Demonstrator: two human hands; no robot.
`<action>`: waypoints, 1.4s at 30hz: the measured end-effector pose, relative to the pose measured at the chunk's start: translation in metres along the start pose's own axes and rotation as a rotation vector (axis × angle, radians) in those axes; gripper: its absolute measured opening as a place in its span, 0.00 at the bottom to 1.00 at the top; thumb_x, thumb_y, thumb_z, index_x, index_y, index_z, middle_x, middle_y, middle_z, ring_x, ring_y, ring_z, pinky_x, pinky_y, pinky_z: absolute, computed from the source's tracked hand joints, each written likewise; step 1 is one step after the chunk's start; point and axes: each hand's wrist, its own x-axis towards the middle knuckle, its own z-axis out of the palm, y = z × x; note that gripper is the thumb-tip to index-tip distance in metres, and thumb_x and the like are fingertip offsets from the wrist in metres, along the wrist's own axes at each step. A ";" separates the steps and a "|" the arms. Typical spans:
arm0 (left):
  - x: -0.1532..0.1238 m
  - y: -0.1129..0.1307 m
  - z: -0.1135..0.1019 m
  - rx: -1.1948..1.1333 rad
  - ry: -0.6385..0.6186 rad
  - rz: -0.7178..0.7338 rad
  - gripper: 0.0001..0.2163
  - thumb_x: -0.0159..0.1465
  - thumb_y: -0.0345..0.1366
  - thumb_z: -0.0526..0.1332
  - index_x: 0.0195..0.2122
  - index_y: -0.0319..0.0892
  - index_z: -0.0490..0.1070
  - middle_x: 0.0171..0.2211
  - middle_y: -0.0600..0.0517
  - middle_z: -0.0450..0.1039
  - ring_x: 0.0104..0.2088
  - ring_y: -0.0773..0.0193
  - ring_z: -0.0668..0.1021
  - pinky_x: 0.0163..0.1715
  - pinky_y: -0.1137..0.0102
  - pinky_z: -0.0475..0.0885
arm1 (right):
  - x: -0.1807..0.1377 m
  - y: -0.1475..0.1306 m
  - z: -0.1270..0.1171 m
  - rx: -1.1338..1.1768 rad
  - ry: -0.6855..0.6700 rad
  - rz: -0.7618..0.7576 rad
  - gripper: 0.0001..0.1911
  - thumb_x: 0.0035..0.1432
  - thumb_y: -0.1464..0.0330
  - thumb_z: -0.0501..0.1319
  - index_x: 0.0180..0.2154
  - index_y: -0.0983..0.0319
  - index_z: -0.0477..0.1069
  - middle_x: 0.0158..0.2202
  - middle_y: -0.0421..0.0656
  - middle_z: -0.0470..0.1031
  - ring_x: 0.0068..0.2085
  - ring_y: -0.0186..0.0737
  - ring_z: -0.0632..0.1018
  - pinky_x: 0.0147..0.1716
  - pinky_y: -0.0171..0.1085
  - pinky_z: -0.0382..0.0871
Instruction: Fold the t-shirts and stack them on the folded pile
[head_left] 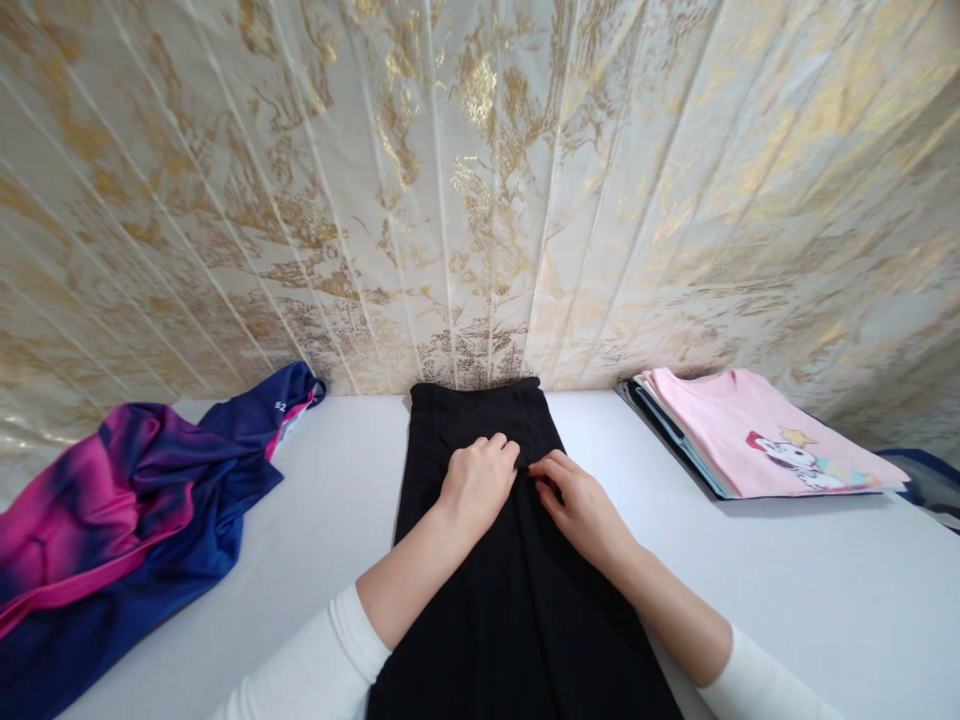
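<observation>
A pair of black pants [480, 620] lies lengthwise on the white table, its waistband at the far edge and its legs running toward me. My left hand [480, 478] rests on the upper part with the fingers curled down and closed on the cloth. Just to its right, my right hand [574, 500] pinches the same fabric between thumb and fingertips, near where a fold line runs down between the legs. The fingertips of both hands are close together, and the left ones are partly hidden.
A crumpled blue and pink garment [217, 480] lies at the left. At the right is a stack of folded clothes, with a pink cartoon-print shirt [739, 420] on top. A dark item [919, 480] sits beyond it. A gold-patterned curtain [480, 200] hangs behind the white table [810, 600].
</observation>
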 end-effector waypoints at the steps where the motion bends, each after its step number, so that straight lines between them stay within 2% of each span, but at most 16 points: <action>1: 0.000 -0.001 -0.001 -0.002 0.002 -0.004 0.03 0.66 0.32 0.58 0.40 0.42 0.70 0.40 0.51 0.71 0.40 0.59 0.75 0.32 0.69 0.72 | -0.002 -0.001 0.002 -0.010 0.009 -0.009 0.12 0.57 0.78 0.53 0.40 0.62 0.70 0.38 0.45 0.69 0.40 0.42 0.73 0.42 0.41 0.70; 5: -0.003 -0.004 -0.002 -0.011 0.021 -0.027 0.05 0.66 0.33 0.59 0.42 0.44 0.72 0.41 0.52 0.72 0.42 0.59 0.75 0.31 0.71 0.72 | -0.012 -0.006 0.007 -0.133 0.025 -0.063 0.16 0.56 0.77 0.55 0.47 0.64 0.70 0.43 0.50 0.68 0.43 0.46 0.71 0.44 0.46 0.71; 9: -0.003 -0.005 0.000 -0.019 0.039 -0.048 0.07 0.65 0.33 0.60 0.44 0.45 0.72 0.41 0.52 0.71 0.42 0.60 0.75 0.31 0.71 0.72 | -0.017 -0.016 0.008 -0.304 -0.025 -0.090 0.18 0.59 0.75 0.55 0.51 0.65 0.68 0.48 0.52 0.69 0.42 0.50 0.70 0.42 0.51 0.71; 14: -0.002 0.000 0.004 0.002 0.050 -0.045 0.09 0.65 0.33 0.60 0.46 0.45 0.72 0.42 0.50 0.70 0.43 0.58 0.73 0.31 0.69 0.72 | -0.019 -0.022 0.011 -0.413 -0.022 -0.117 0.17 0.60 0.74 0.54 0.51 0.67 0.69 0.53 0.55 0.68 0.45 0.53 0.70 0.44 0.52 0.71; 18: -0.006 0.010 0.008 0.049 0.054 -0.044 0.12 0.65 0.34 0.59 0.50 0.40 0.70 0.44 0.45 0.69 0.45 0.54 0.72 0.38 0.64 0.71 | -0.018 -0.010 0.005 -0.272 0.016 -0.104 0.18 0.58 0.80 0.48 0.46 0.66 0.70 0.50 0.55 0.71 0.45 0.49 0.73 0.45 0.48 0.71; 22: -0.015 0.021 0.011 0.085 0.048 -0.044 0.20 0.65 0.39 0.59 0.55 0.33 0.66 0.48 0.40 0.69 0.46 0.49 0.70 0.42 0.57 0.69 | -0.013 0.002 -0.010 -0.021 0.094 0.042 0.18 0.56 0.79 0.49 0.46 0.61 0.66 0.40 0.46 0.74 0.39 0.41 0.76 0.39 0.41 0.73; 27: -0.028 0.020 0.012 0.061 0.042 -0.002 0.24 0.65 0.42 0.58 0.58 0.33 0.62 0.56 0.38 0.65 0.54 0.48 0.68 0.49 0.57 0.65 | -0.009 -0.003 -0.012 0.051 0.029 -0.014 0.19 0.55 0.77 0.53 0.48 0.58 0.66 0.44 0.45 0.69 0.35 0.37 0.75 0.37 0.38 0.72; 31: -0.025 0.015 0.009 0.009 0.065 0.008 0.21 0.64 0.36 0.58 0.58 0.36 0.62 0.51 0.41 0.69 0.49 0.51 0.71 0.48 0.59 0.66 | -0.010 -0.004 -0.006 0.066 0.054 0.036 0.20 0.55 0.75 0.54 0.51 0.59 0.63 0.37 0.42 0.71 0.34 0.38 0.74 0.36 0.38 0.71; 35: -0.014 0.012 0.007 -0.039 0.087 0.017 0.17 0.62 0.29 0.57 0.52 0.38 0.66 0.44 0.45 0.71 0.44 0.53 0.73 0.44 0.61 0.68 | -0.012 -0.004 -0.004 0.145 0.081 0.069 0.19 0.55 0.75 0.53 0.50 0.59 0.60 0.38 0.42 0.73 0.35 0.38 0.75 0.37 0.38 0.71; 39: -0.006 0.006 0.007 -0.073 0.093 -0.008 0.09 0.65 0.29 0.56 0.45 0.41 0.70 0.41 0.48 0.71 0.42 0.57 0.73 0.39 0.67 0.70 | -0.013 -0.005 -0.004 0.169 0.055 0.047 0.15 0.56 0.76 0.51 0.44 0.58 0.64 0.39 0.41 0.75 0.38 0.38 0.76 0.40 0.40 0.71; 42: -0.005 0.002 0.006 -0.093 0.093 -0.027 0.07 0.67 0.31 0.55 0.42 0.43 0.70 0.40 0.50 0.71 0.42 0.60 0.73 0.37 0.69 0.70 | -0.013 -0.003 -0.002 0.125 0.036 -0.032 0.16 0.56 0.79 0.49 0.40 0.58 0.70 0.43 0.43 0.74 0.43 0.40 0.75 0.44 0.41 0.71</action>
